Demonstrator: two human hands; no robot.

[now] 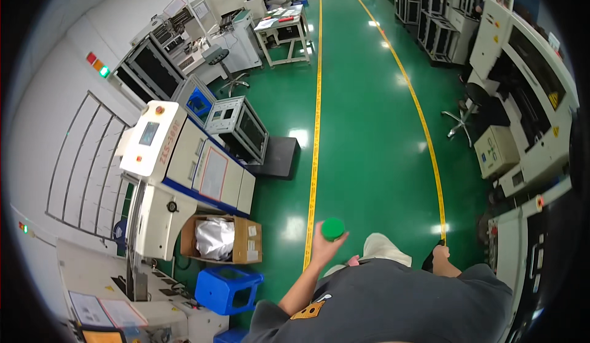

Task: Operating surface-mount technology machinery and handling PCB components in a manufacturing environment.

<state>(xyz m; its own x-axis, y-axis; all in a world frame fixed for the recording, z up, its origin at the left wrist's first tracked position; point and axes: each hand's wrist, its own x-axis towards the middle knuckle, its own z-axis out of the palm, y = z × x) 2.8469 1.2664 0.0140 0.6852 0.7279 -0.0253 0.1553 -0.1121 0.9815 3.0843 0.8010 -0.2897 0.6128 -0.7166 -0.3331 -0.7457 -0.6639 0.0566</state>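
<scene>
Holding a green round cap [333, 227] up in the left hand [324, 242], fingers curling under and around it, clamped on its lower edge; cap is sitting near-centre, above the green floor [369, 146] just right of the near yellow line [314, 159]. Right hand [440, 254] is hanging low at right, near the 2nd yellow line [424, 128]; something dark is showing at it, can't tell if fingers are apart or closed. Open cardboard box [247, 240] w/ white plastic bag [215, 238] is sitting left, near the machine base. Blue plastic stool [227, 289] is standing just nearer. White-and-blue machine [184, 159] w/ small screen is standing left. Red/orange/green light strip [97, 64] is showing far left on the wall. Yellow triangle warning sign [553, 100] is showing on the right-hand machine.
</scene>
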